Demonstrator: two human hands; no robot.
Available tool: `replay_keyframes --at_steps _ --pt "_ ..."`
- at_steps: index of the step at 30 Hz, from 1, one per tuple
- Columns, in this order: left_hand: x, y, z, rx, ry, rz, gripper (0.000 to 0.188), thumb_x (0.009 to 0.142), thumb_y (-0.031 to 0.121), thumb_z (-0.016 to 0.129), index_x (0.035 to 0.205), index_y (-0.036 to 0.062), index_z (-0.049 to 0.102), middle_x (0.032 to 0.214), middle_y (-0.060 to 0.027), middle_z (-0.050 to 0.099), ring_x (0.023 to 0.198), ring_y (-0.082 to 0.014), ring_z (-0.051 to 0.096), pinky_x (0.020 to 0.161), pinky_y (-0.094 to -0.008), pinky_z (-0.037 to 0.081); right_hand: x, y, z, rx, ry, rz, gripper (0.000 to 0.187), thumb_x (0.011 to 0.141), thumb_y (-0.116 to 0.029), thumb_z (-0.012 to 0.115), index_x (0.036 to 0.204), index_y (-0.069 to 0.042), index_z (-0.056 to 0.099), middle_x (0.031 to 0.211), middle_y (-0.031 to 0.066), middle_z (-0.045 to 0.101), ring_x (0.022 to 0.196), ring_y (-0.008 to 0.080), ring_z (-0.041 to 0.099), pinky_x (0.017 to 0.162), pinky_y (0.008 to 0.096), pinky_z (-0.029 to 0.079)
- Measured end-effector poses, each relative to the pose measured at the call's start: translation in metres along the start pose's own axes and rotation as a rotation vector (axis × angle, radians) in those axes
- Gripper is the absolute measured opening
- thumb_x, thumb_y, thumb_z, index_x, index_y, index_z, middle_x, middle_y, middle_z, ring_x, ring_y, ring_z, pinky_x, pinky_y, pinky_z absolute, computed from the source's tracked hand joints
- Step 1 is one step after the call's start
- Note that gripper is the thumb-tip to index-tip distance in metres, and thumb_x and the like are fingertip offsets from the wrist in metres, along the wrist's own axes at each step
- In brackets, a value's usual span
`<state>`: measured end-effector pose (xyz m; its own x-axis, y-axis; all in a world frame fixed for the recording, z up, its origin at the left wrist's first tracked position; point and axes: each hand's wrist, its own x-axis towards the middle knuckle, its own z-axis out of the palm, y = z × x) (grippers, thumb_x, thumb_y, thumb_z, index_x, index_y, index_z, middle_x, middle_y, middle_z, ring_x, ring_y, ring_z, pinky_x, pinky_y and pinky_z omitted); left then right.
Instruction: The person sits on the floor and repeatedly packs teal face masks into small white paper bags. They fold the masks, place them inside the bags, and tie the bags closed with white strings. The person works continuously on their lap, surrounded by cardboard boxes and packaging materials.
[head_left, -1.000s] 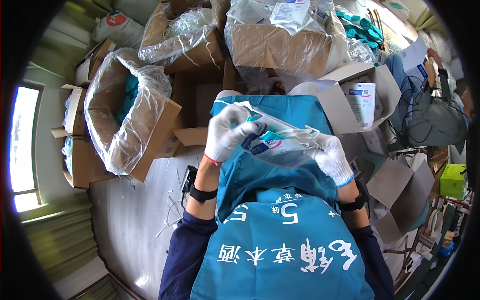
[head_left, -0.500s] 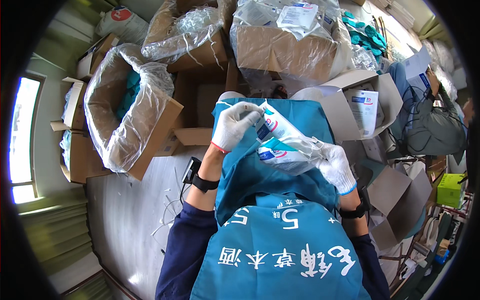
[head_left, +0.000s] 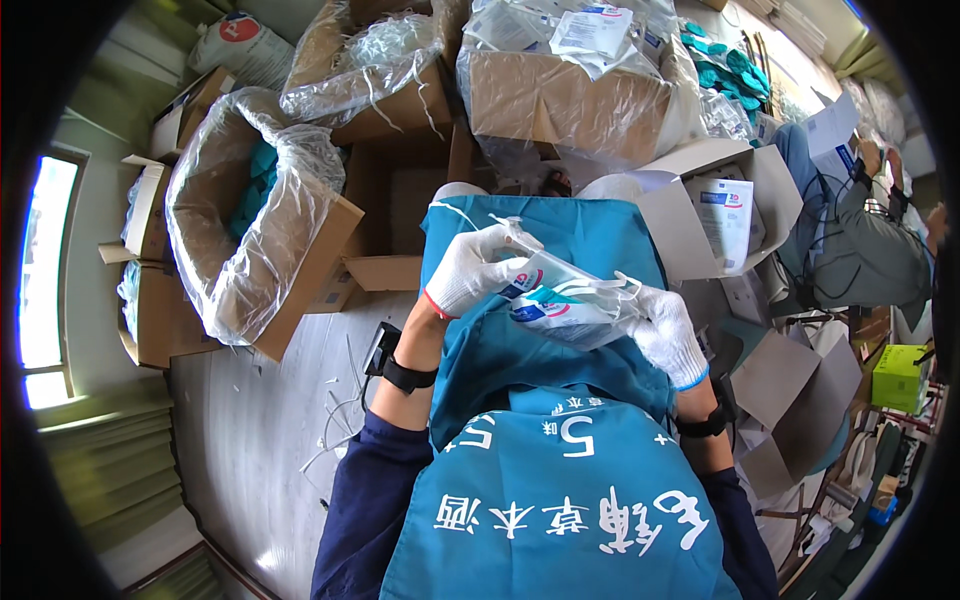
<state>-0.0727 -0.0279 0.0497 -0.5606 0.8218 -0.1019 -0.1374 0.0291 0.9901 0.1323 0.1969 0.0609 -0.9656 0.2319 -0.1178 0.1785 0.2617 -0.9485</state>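
Note:
Over my lap, my left hand [head_left: 478,270], in a white knit glove, is closed on the near-left end of a white plastic pouch with blue and red print. White straps stick up by its fingertips. My right hand [head_left: 665,335], gloved too, grips the other end of the plastic pouches [head_left: 572,330], with thin white straps bunched by its fingers. Two pouches seem to overlap, the upper one tilted above the lower. Something teal shows at the lower pouch's top edge. Beneath both hands spreads a teal apron [head_left: 560,520].
A plastic-lined carton [head_left: 330,235] with teal pieces stands left, beside an opened brown carton [head_left: 400,200]. Ahead is a carton [head_left: 570,105] topped with pouches. An open box [head_left: 675,225] holding pouches is at my right, near another person [head_left: 865,250]. White straps [head_left: 335,430] litter the floor.
My left hand has come down and slightly right, its fingers now around the upper pouch's end. That pouch lies flatter, closer to the lower one. My right hand has barely moved.

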Motion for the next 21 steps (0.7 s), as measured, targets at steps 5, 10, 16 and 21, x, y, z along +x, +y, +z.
replay_keyframes --at_steps 5,10,16,21 --pt "-0.004 0.018 0.011 0.194 -0.022 0.036 0.031 0.080 0.003 0.075 0.110 -0.0006 0.071 0.102 -0.0086 0.072 0.089 -0.0150 0.065 0.085 -0.0290 0.053 0.001 -0.010 0.002 -0.003 0.023 -0.037 0.028 0.084 0.004 0.070 0.111 0.005 0.068 0.106 0.0147 0.074 0.088 0.0181 0.069 0.080 0.0297 0.053" --pt "-0.005 0.009 0.011 0.418 0.158 0.033 0.034 0.073 -0.012 0.066 0.106 -0.0018 0.071 0.098 -0.0072 0.070 0.088 -0.0146 0.063 0.084 -0.0271 0.052 -0.001 -0.018 0.000 -0.249 0.086 -0.037 0.023 0.079 -0.006 0.076 0.100 0.002 0.067 0.090 0.0193 0.071 0.079 0.0281 0.068 0.073 0.0337 0.052" --pt "-0.026 0.018 -0.040 1.038 0.691 0.437 0.024 0.078 -0.002 0.064 0.099 0.0044 0.073 0.103 -0.0144 0.070 0.098 -0.0315 0.067 0.088 -0.0364 0.051 -0.004 -0.012 -0.004 -0.179 0.164 -0.007 0.022 0.079 -0.006 0.076 0.098 0.001 0.067 0.085 0.0165 0.071 0.075 0.0251 0.067 0.071 0.0335 0.052" --pt "-0.057 0.055 -0.031 0.865 0.469 0.311 0.028 0.068 -0.005 0.052 0.089 0.0028 0.069 0.096 -0.0136 0.067 0.091 -0.0301 0.064 0.082 -0.0340 0.050 -0.001 -0.015 -0.002 -0.205 0.162 -0.018 0.021 0.079 -0.005 0.076 0.097 0.001 0.068 0.085 0.0153 0.071 0.075 0.0228 0.067 0.071 0.0329 0.052"
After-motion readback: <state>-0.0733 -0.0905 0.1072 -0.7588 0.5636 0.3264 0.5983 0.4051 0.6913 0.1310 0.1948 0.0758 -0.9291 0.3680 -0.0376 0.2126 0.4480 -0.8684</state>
